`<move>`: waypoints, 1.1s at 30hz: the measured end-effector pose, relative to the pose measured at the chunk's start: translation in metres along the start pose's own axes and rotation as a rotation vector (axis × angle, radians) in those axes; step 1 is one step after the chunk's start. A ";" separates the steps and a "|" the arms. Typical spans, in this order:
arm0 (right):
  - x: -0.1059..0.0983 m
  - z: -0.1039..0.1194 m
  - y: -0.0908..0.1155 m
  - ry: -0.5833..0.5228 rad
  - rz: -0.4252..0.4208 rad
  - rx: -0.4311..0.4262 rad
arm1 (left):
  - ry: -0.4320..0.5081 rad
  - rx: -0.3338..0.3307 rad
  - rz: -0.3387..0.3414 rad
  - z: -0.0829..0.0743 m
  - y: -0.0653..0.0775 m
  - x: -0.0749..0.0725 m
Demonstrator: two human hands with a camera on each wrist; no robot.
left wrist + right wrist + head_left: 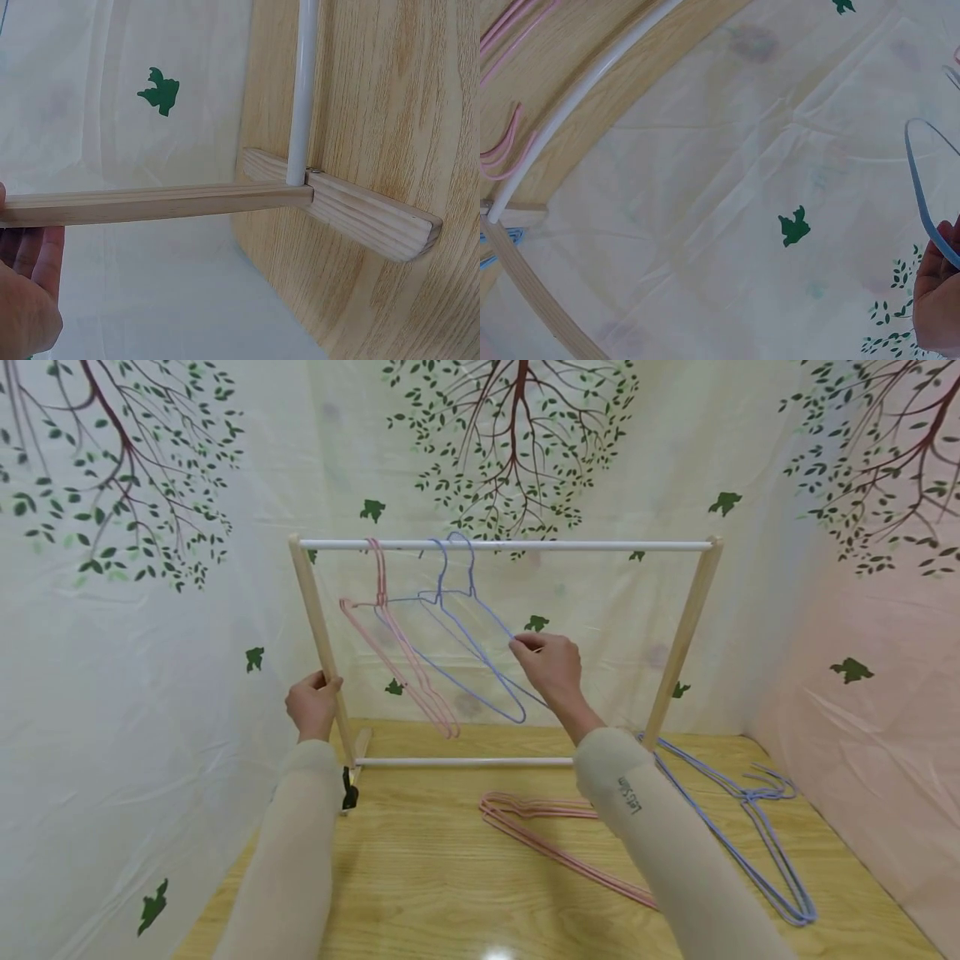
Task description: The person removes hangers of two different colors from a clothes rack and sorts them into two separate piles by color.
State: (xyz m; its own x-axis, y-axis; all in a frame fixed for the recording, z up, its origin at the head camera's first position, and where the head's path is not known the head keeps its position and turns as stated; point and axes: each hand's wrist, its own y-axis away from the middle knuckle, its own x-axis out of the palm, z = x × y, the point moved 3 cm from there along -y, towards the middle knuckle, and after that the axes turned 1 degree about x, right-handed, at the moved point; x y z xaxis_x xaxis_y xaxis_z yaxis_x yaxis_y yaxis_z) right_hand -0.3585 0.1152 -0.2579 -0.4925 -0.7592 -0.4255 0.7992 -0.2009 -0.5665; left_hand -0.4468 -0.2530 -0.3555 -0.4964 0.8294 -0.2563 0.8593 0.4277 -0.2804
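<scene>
In the head view, my left hand point(311, 703) grips the left wooden post point(312, 602) of a hanging rack partway up. The left wrist view shows its fingers behind that same post point(150, 206). With thumb and fingers, my right hand point(553, 670) pinches the sloping arm of a blue clothes hanger point(492, 614), whose hook is at the white top rail point(585, 546). Left of it hangs another blue hanger point(444, 568), and farther left are two pink hangers point(382, 600). Only part of the held blue hanger point(917, 180) appears in the right wrist view.
On the wooden table point(405, 877), several pink hangers point(570, 858) lie in front of the rack, partly behind my right sleeve. Blue hangers point(750, 795) lie at the right. A white lower bar point(465, 762) joins the posts. A small black item point(350, 789) is by the left foot.
</scene>
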 end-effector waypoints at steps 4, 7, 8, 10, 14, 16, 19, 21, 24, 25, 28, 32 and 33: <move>-0.005 0.000 -0.003 -0.010 -0.059 -0.030 | -0.011 0.003 0.000 0.000 -0.001 0.001; -0.011 -0.002 -0.005 -0.010 -0.099 -0.050 | -0.006 0.002 0.006 -0.001 -0.003 0.001; -0.013 -0.003 -0.005 -0.012 -0.112 -0.056 | -0.003 0.001 0.009 -0.001 -0.004 0.001; -0.017 -0.005 -0.006 -0.022 -0.138 -0.068 | 0.001 -0.001 0.014 -0.001 -0.006 0.001; -0.028 -0.009 -0.004 -0.043 -0.189 -0.097 | -0.010 0.010 0.012 -0.002 -0.008 0.001; -0.034 -0.012 -0.003 -0.058 -0.216 -0.116 | -0.015 0.014 0.010 -0.003 -0.009 0.000; -0.043 -0.017 -0.001 -0.074 -0.257 -0.151 | -0.015 0.017 0.007 -0.004 -0.010 0.001; -0.049 -0.022 0.000 -0.088 -0.281 -0.168 | -0.011 0.018 0.001 -0.004 -0.011 0.003; -0.057 -0.031 0.000 -0.108 -0.311 -0.177 | -0.005 0.021 -0.005 -0.004 -0.011 0.005; -0.060 -0.034 0.000 -0.117 -0.322 -0.178 | -0.007 0.022 -0.006 -0.003 -0.012 0.005; -0.067 -0.041 0.000 -0.148 -0.349 -0.185 | -0.012 0.019 -0.002 -0.002 -0.013 0.007; -0.074 -0.048 0.000 -0.175 -0.382 -0.197 | -0.017 0.016 0.002 -0.001 -0.014 0.009; -0.076 -0.050 0.001 -0.180 -0.387 -0.198 | -0.018 0.016 0.002 -0.001 -0.015 0.010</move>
State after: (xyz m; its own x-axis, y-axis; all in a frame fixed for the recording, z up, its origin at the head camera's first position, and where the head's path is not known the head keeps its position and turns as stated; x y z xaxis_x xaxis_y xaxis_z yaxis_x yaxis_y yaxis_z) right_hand -0.3378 0.2037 -0.2614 -0.6594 -0.7508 -0.0375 0.4791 -0.3813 -0.7906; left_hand -0.4641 -0.2510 -0.3529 -0.4967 0.8237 -0.2736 0.8585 0.4200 -0.2942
